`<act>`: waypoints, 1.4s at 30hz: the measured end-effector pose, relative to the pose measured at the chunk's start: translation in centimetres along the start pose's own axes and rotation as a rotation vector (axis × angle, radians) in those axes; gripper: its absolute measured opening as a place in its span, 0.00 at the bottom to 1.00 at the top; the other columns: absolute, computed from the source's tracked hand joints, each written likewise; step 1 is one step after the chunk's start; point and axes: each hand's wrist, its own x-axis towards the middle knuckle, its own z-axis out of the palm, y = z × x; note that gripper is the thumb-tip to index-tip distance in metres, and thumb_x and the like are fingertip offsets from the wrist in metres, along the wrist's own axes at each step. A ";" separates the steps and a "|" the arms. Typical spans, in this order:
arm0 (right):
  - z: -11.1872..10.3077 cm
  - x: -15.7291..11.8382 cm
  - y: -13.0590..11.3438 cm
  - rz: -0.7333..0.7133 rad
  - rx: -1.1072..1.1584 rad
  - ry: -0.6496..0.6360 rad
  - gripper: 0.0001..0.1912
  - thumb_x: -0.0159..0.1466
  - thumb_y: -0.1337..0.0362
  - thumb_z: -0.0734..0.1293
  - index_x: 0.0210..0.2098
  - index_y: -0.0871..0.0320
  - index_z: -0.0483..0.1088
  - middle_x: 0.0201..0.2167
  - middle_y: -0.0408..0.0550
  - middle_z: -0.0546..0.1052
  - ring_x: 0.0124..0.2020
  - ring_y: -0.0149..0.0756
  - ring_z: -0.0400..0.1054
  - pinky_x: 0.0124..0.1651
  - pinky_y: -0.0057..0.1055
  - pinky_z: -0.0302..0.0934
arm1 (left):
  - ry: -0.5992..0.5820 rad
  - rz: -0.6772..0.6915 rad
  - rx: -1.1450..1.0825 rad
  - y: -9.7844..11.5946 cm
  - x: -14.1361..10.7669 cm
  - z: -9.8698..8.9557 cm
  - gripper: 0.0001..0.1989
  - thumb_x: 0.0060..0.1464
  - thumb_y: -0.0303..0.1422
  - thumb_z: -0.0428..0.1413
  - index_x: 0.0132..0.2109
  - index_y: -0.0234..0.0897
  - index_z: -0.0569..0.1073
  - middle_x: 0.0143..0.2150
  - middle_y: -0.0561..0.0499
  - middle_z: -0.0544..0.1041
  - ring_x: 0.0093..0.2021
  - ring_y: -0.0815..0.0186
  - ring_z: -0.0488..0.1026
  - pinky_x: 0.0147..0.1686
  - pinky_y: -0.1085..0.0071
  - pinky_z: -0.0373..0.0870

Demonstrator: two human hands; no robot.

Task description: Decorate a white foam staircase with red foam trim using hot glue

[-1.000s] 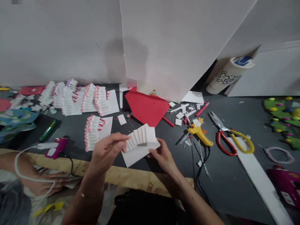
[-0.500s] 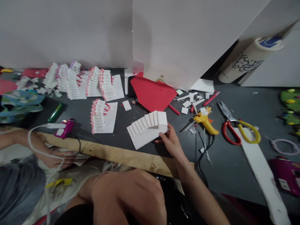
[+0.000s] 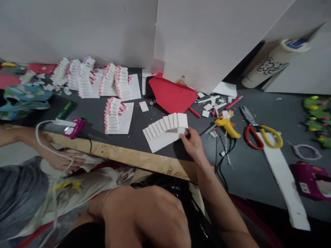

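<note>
A white foam-like piece (image 3: 161, 142) with a curved row of overlapping small white tiles lies on the dark table. My right hand (image 3: 193, 143) pinches its right edge between thumb and fingers, beside the last, wider tile. My left hand (image 3: 152, 212) is large and close to the camera at the bottom middle, below the table edge; its fingers are hidden beneath it. A similar white piece with pink-tipped tiles (image 3: 112, 119) stands to the left, and several more such pieces (image 3: 85, 81) are grouped behind it.
Right of my right hand lie a yellow glue gun (image 3: 227, 126), scissors (image 3: 254, 129) and a long white strip (image 3: 283, 179). A red sheet (image 3: 173, 94) and white scraps are behind. At left, another person's hand (image 3: 64, 160) rests near a purple device (image 3: 74, 128) with a white cable.
The view has shifted a little, so the table items appear higher. My right hand keeps its grip on the white piece. My left hand looks slightly lower and farther right.
</note>
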 end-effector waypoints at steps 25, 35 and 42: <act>-1.9 1.5 -0.1 0.148 0.163 0.025 0.27 0.60 0.57 0.62 0.59 0.56 0.66 0.51 0.54 0.76 0.51 0.44 0.71 0.49 0.42 0.68 | 0.561 -0.221 1.015 -14.0 5.5 -11.8 0.42 0.45 0.38 0.69 0.66 0.36 0.64 0.66 0.35 0.67 0.66 0.41 0.58 0.63 0.50 0.47; -0.7 7.4 -1.4 0.230 0.236 -0.157 0.30 0.54 0.43 0.70 0.47 0.59 0.72 0.39 0.53 0.80 0.42 0.43 0.74 0.45 0.39 0.67 | 0.464 -0.267 1.302 -15.2 6.8 -12.6 0.33 0.54 0.43 0.64 0.62 0.34 0.65 0.60 0.40 0.74 0.60 0.50 0.66 0.58 0.54 0.54; -0.2 7.7 -1.4 0.316 0.360 -0.190 0.26 0.50 0.46 0.75 0.39 0.58 0.72 0.31 0.46 0.80 0.32 0.36 0.72 0.37 0.32 0.65 | 0.479 -0.255 1.267 -15.3 6.9 -12.6 0.27 0.55 0.42 0.63 0.58 0.37 0.68 0.56 0.43 0.77 0.58 0.52 0.69 0.57 0.55 0.55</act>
